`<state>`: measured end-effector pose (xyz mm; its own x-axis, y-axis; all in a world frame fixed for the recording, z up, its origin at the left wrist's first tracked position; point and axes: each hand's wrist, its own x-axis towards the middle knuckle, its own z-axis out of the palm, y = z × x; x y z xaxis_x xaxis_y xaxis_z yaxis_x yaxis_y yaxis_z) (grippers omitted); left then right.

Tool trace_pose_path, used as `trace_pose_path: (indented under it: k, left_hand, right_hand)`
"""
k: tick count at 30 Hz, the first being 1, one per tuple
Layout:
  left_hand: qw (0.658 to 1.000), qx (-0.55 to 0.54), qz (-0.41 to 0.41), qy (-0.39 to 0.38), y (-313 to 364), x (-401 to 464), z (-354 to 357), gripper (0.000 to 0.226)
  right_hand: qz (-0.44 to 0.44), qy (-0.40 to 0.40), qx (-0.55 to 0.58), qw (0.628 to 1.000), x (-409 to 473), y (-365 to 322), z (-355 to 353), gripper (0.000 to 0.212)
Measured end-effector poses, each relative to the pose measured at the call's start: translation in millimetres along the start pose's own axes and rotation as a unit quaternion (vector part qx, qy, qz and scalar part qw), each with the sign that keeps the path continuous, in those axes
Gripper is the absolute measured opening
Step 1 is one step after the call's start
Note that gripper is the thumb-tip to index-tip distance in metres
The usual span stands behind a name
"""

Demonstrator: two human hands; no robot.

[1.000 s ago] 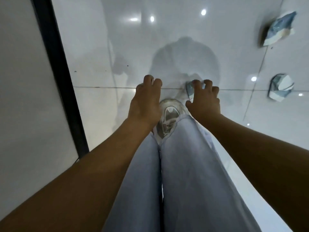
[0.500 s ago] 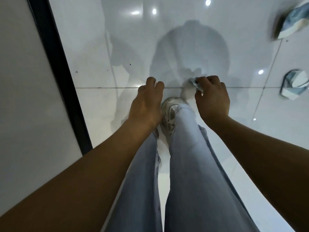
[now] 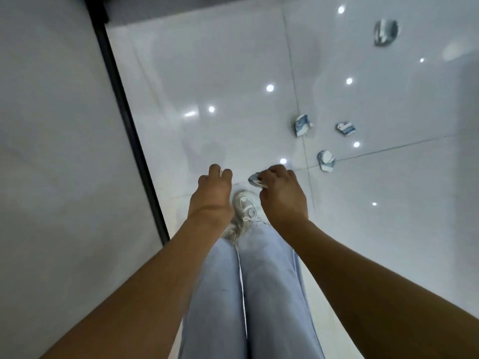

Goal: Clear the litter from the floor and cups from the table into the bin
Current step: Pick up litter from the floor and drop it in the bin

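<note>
One scrap point(image 3: 255, 179) is pinched in the right hand point(image 3: 282, 200); the left hand point(image 3: 211, 200) is loosely curled, seemingly holding nothing. Next scrap point(image 3: 326, 160) lies on the floor point(image 3: 233, 73) just right of the right hand, which is judged nearer.

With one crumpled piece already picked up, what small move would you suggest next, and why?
Probably a step forward and to the right, reaching the left hand down for the nearest crumpled piece on the floor. The right hand already pinches a blue-white scrap; the left seems to hold nothing. Two more pieces lie just beyond. No bin is in view.
</note>
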<state>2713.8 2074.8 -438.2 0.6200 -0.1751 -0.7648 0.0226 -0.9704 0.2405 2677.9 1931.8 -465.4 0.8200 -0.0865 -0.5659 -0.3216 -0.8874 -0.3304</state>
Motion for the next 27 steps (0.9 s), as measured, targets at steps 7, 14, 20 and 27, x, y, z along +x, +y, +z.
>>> trace_pose_path:
  k: [7, 14, 20, 27]
  left_hand:
    - [0.989, 0.103, 0.110, 0.007, 48.1, -112.4, -92.9, 0.062]
    - [0.967, 0.160, 0.197, 0.014, 83.4, -213.0, -114.2, 0.060]
    - [0.936, 0.211, 0.283, -0.017, 114.6, -271.7, -100.3, 0.053]
    - [0.908, 0.242, 0.340, -0.044, 152.8, -315.2, -55.1, 0.061]
  right_hand:
    - [0.056, 0.080, 0.049, 0.994, -115.2, -41.4, -119.6, 0.043]
    - [0.154, 0.137, 0.114, 0.972, -233.6, -48.8, -167.8, 0.047]
    - [0.228, 0.171, 0.157, 0.945, -317.5, -35.1, -171.0, 0.043]
    - [0.296, 0.182, 0.207, 0.915, -401.1, 1.3, -142.4, 0.037]
